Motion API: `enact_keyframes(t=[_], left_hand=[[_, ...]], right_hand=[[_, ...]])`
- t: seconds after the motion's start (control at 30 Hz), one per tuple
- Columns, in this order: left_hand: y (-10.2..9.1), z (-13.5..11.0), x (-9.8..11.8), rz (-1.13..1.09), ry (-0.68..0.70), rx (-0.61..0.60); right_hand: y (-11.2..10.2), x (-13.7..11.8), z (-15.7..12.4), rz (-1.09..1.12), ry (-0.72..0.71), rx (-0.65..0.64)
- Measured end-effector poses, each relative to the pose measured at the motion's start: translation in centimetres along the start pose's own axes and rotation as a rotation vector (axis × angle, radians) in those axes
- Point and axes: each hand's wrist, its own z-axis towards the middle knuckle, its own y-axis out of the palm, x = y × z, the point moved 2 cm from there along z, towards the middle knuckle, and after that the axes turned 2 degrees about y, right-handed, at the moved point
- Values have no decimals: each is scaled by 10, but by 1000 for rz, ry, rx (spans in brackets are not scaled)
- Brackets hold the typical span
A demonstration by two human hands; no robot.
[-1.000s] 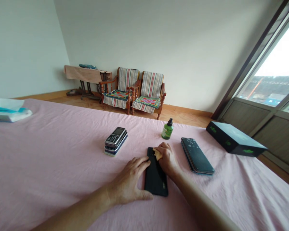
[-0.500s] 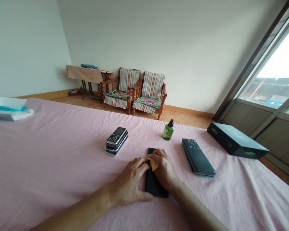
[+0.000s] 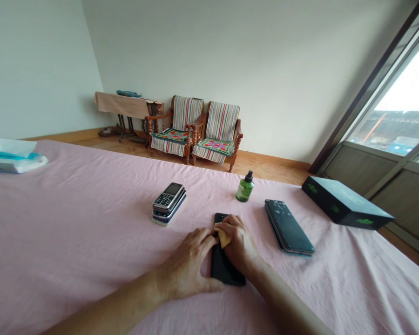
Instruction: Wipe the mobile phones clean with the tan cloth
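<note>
A black smartphone (image 3: pixel 222 271) lies flat on the pink cloth in front of me. My left hand (image 3: pixel 188 265) rests on its left edge, fingers laid flat and thumb against its near corner, holding it down. My right hand (image 3: pixel 239 244) is closed on a small yellow cloth (image 3: pixel 224 237) and presses it on the phone's screen, about the middle. A green spray bottle (image 3: pixel 245 187) stands just beyond. To the right lies a stack of dark smartphones (image 3: pixel 288 226), the top one speckled with droplets. A stack of keypad phones (image 3: pixel 169 201) sits to the left.
A black box with green marks (image 3: pixel 345 203) lies at the right edge of the pink-covered table (image 3: pixel 73 218). A tissue pack (image 3: pixel 10 157) sits far left. Two striped wooden chairs (image 3: pixel 195 135) and a side table (image 3: pixel 125 109) stand by the wall; a window is at the right.
My right hand with the yellow cloth has slid from the phone's far end back toward me along the screen. The left hand has stayed on the phone's left edge.
</note>
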Motion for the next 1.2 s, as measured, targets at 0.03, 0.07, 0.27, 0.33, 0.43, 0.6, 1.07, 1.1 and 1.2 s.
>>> enact_keyframes(t=[0.03, 0.07, 0.27, 0.33, 0.43, 0.6, 1.07, 1.1, 1.2], left_hand=[[0, 0, 0, 0, 1, -2], [1, -1, -1, 1, 1, -5], [3, -1, -4, 17, 0, -16], [3, -1, -4, 14, 0, -13], [1, 0, -2, 9, -5, -11], [0, 0, -1, 13, -11, -18], [3, -2, -7, 12, 11, -8], [3, -2, -7, 7, 10, -1], [4, -3, -5, -7, 16, 18]], right_hand=[[0, 0, 0, 0, 4, 3], [-1, 2, 0, -2, 13, 11], [-6, 10, -4, -18, 63, 47], [-5, 7, -4, -15, 50, 34], [-2, 1, -1, -7, 26, 11], [-6, 7, 0, -17, 88, 41], [-32, 36, -4, 136, 413, 118], [-33, 36, -5, 163, 428, 101], [-35, 36, -8, 244, 465, 61]])
